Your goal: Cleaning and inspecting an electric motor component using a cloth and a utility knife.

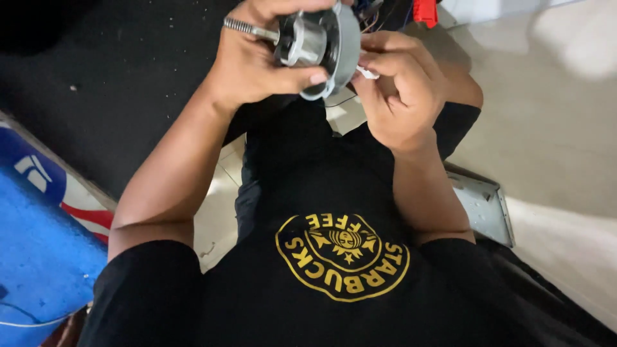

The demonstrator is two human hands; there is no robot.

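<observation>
My left hand (pixel 257 61) is closed around a small grey metal motor (pixel 321 42), a round housing with a threaded shaft (pixel 247 27) sticking out to the left. I hold it up in front of my chest. My right hand (pixel 402 90) is curled against the right rim of the housing and pinches a small white piece (pixel 367 72) between its fingertips. What lies behind the housing is hidden. Some thin wires show just above it.
Below the hands are my black shirt with a round yellow emblem (pixel 344 257) and my dark trousers. A blue object (pixel 38 257) lies at the left, beside a black mat (pixel 96 77). A grey metal plate (pixel 482 205) lies on the pale floor (pixel 553 115) at the right. A red thing (pixel 425 11) is at the top.
</observation>
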